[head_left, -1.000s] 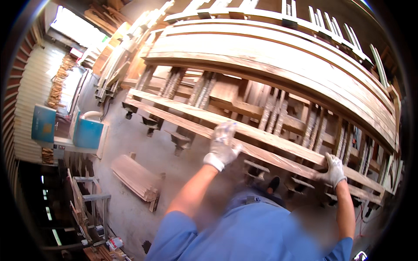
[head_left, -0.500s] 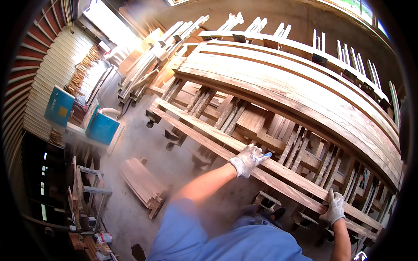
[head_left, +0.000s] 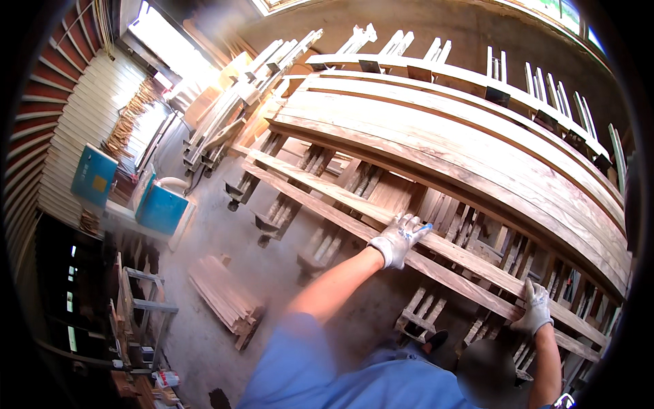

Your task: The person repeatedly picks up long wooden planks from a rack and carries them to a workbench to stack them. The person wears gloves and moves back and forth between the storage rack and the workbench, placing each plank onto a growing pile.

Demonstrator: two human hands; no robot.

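Two long, narrow wooden strips run side by side across the clamps in front of me, the far strip (head_left: 470, 261) and the near strip (head_left: 463, 285). My left hand (head_left: 397, 240), in a white work glove with a blue fingertip, lies across both, its fingers bent over the far one. Further right, my right hand (head_left: 535, 308), gloved too, grips the strips with its thumb side up. Its fingers are partly hidden by the wood. Just beyond lies a wide panel of laid-together boards (head_left: 436, 146) with streaked grain.
Upright clamp bars (head_left: 538, 85) stand along the back rail. Clamp ends (head_left: 419, 313) jut toward my legs. A stack of boards (head_left: 225, 290) rests on the floor at left, near a blue-and-white machine (head_left: 161, 204) and a metal frame (head_left: 151, 303).
Both strips have shifted away from me, toward the panel, and slightly right. My two hands have moved along with them.
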